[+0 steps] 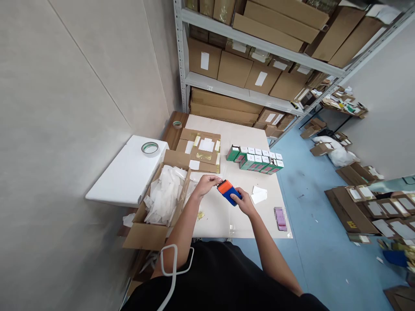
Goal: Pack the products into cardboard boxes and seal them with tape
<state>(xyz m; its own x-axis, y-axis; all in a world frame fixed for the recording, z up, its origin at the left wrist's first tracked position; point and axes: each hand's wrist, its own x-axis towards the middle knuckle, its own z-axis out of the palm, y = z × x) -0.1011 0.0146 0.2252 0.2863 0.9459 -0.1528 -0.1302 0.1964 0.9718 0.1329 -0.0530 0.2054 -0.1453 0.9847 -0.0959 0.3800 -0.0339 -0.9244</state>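
My right hand (245,202) is closed round the lower end of a flat blue-and-orange box-shaped item (229,194), held tilted over the table. Its orange end, with a dark edge, points up and left. My left hand (207,185) has its fingers pinched together at that dark edge; what lies between the fingertips is too small to make out. Right of my hands, white paper pieces (259,195) lie on the table (214,222). Beyond them stand green boxes with white tops (262,163), set in rows. A stack of pinkish-purple cards or slips (280,219), partly blurred, rests near the right edge.
An open carton (147,235) full of white plastic bags (167,190) stands left of the table. A tape roll (149,148) lies on a white surface (119,177). Flattened cardboard (202,151) covers the table's far left. Shelving with cartons (235,69) rises behind.
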